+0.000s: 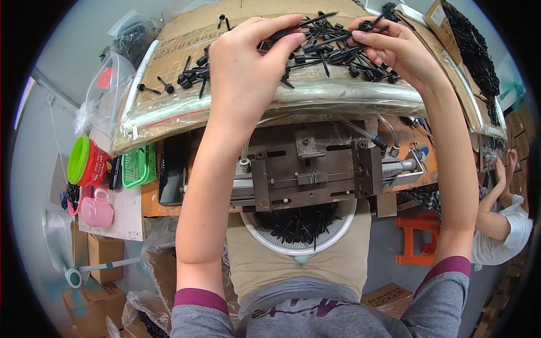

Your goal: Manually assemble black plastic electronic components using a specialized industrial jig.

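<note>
My left hand (245,65) is over the far cardboard-covered surface (169,53), thumb and fingers pinched on a slim black plastic pin (313,21) that points to the right. Across from it, my right hand (397,48) grips a black plastic pin with a round knobbed head (366,26). Between and below both hands lies a loose pile of similar black pins (327,50), with stray ones toward the left. Nearer to me sits a dark metal fixture (307,152) with a small clamp in its middle. In my lap rests a white basket (282,249) holding many black pins.
A green basket (139,168), a red and green tub (84,162) and a pink mug (97,209) stand at left, above a fan (73,277). To the right are an open carton of black pins (470,48), an orange stool (414,239) and another person's arm (496,222).
</note>
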Demonstrator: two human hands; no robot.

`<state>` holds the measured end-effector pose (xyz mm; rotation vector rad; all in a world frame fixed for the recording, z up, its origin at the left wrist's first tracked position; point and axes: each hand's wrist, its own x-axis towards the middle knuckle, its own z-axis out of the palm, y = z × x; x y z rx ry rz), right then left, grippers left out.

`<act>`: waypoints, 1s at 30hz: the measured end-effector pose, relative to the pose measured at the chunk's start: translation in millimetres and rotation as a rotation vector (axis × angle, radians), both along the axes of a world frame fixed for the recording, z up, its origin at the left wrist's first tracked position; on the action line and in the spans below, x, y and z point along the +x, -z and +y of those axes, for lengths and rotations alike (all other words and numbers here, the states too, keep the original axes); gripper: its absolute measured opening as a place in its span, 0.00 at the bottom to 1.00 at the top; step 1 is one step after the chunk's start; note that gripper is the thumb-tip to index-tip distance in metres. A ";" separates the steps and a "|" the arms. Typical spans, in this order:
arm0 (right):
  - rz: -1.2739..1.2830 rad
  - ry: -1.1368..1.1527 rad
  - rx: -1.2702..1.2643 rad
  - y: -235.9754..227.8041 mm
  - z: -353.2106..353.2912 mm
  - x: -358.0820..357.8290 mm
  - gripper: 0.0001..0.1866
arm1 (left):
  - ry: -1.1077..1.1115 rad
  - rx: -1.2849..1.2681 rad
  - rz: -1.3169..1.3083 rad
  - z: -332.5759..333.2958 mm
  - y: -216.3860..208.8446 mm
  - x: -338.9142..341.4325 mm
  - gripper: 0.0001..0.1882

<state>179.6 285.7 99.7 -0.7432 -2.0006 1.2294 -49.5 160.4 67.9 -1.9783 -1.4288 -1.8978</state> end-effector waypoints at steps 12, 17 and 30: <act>-0.072 0.106 0.017 23.1 14.8 11.0 0.15 | 0.202 -0.351 -0.079 -129.4 28.2 15.3 0.21; 0.042 0.092 0.067 18.2 4.5 21.8 0.16 | 0.159 -0.417 0.086 -159.5 71.2 50.2 0.17; 0.158 0.135 -0.235 37.6 -108.8 34.9 0.14 | -0.045 -0.437 0.489 -152.6 113.6 71.4 0.13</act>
